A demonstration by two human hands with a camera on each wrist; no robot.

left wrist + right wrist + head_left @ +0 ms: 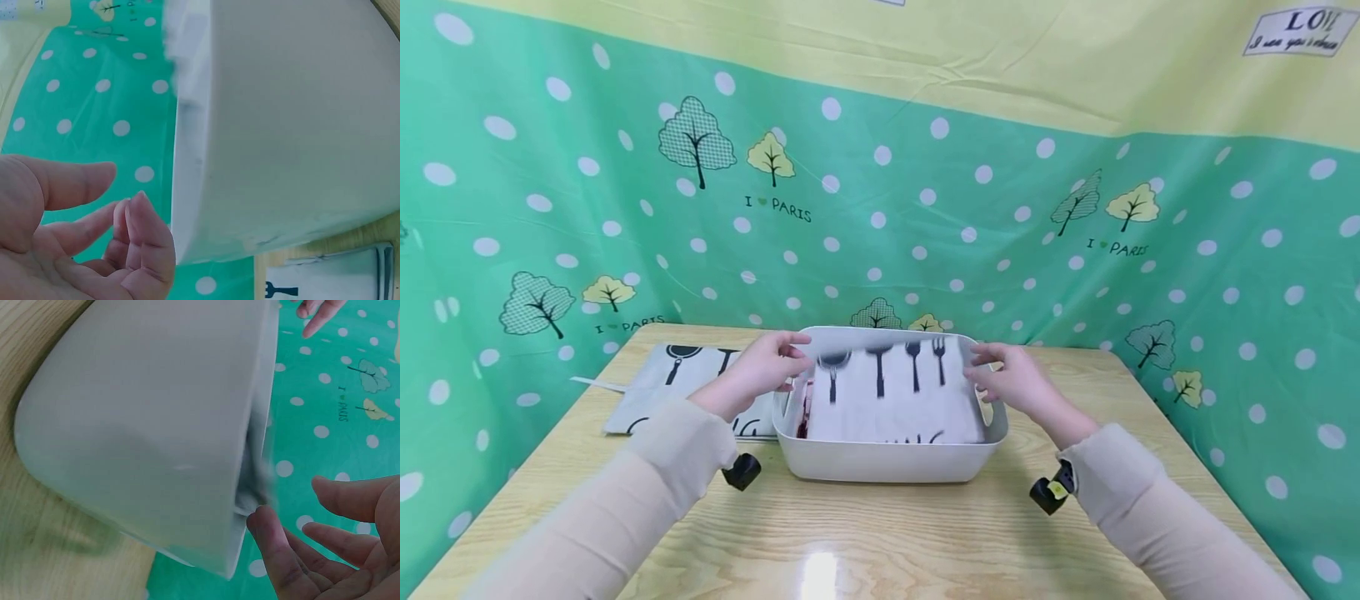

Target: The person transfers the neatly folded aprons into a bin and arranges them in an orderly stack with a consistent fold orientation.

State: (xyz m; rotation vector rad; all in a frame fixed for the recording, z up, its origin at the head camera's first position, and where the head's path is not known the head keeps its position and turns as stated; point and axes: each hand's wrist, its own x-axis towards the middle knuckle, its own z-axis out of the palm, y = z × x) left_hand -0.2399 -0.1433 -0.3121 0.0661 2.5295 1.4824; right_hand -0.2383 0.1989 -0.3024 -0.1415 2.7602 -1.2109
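Note:
A white plastic basket (887,462) with handle holes stands on the table. Inside lies a folded white cloth (895,417) printed with black kitchen utensils and letters; its upper edge is blurred. My left hand (771,367) hovers by the basket's left rim, thumb and fingers apart, nothing between them in the left wrist view. Over at the right rim is my right hand (1011,379), its fingers loosely bent and spread near the cloth's corner. In the right wrist view a fingertip is close to the blurred cloth; whether they touch I cannot tell.
Left of the basket, partly behind my left arm, lies another folded white printed cloth (651,404) with a thin white strap (597,383). A red patterned item (806,408) shows inside the basket's left end. A green dotted curtain (880,225) hangs behind the wooden table (910,533).

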